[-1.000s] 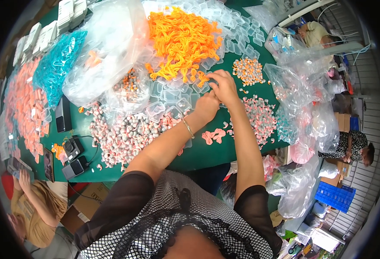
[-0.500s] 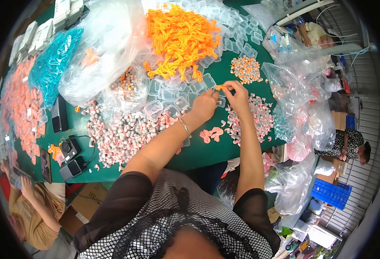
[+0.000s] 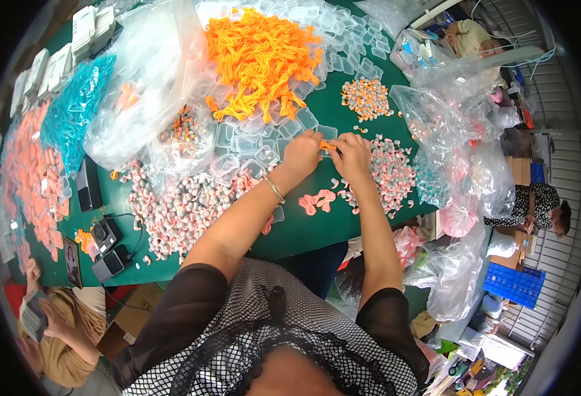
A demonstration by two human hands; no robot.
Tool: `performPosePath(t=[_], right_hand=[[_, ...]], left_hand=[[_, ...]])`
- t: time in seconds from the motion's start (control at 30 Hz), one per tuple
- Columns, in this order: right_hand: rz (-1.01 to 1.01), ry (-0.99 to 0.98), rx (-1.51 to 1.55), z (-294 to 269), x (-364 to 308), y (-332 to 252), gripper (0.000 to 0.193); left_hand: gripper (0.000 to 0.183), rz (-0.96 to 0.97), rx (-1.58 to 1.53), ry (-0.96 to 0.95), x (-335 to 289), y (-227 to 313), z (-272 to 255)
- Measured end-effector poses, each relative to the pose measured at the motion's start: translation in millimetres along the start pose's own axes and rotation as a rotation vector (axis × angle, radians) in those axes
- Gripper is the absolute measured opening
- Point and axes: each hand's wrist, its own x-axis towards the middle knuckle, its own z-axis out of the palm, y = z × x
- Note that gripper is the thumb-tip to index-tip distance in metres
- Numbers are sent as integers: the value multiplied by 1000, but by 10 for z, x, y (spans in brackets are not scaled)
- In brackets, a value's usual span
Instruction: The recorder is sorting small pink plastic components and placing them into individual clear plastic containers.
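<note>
A short bundle of orange cord [image 3: 328,146] stretches between my two hands above the green table. My left hand [image 3: 302,155], with a bangle on its wrist, pinches one end. The fingers of my right hand [image 3: 352,156] are closed on the other end. Just beyond my left hand lie open clear plastic boxes [image 3: 245,143], and behind them a large heap of orange cord bundles [image 3: 264,63]. Beside my right hand spreads a pile of small grey-and-pink pieces [image 3: 393,175]. A few pink cord bundles [image 3: 317,201] rest between my forearms.
Another grey-and-pink pile [image 3: 181,214] lies left of my left forearm. Orange-and-grey pieces [image 3: 366,99] sit at the far right. Clear bags [image 3: 152,79], a teal bag [image 3: 79,109] and black devices [image 3: 110,261] occupy the left. A seated person [image 3: 72,330] works at the lower left.
Both hands have come slightly nearer to me, with the orange cord still between them. The person at the lower left has shifted their hands and the flat object they hold.
</note>
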Motion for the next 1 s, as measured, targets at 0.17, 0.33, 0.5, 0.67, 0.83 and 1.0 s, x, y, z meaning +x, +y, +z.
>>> performPosePath(t=[0.17, 0.33, 0.5, 0.67, 0.83, 1.0], right_hand=[[3, -15, 40, 33, -50, 82, 19], [-30, -49, 24, 23, 16, 82, 17], [124, -11, -96, 124, 248, 126, 22], [218, -122, 153, 225, 228, 223, 22], [192, -7, 235, 200, 121, 216, 21], [151, -92, 346, -44, 73, 180, 31]], left_hand=[[41, 12, 10, -5, 15, 29, -26], [44, -21, 12, -33, 7, 19, -36], [42, -4, 21, -33, 7, 10, -33], [54, -11, -12, -28, -7, 49, -59], [70, -50, -60, -17, -13, 42, -84], [59, 46, -11, -27, 32, 48, -64]])
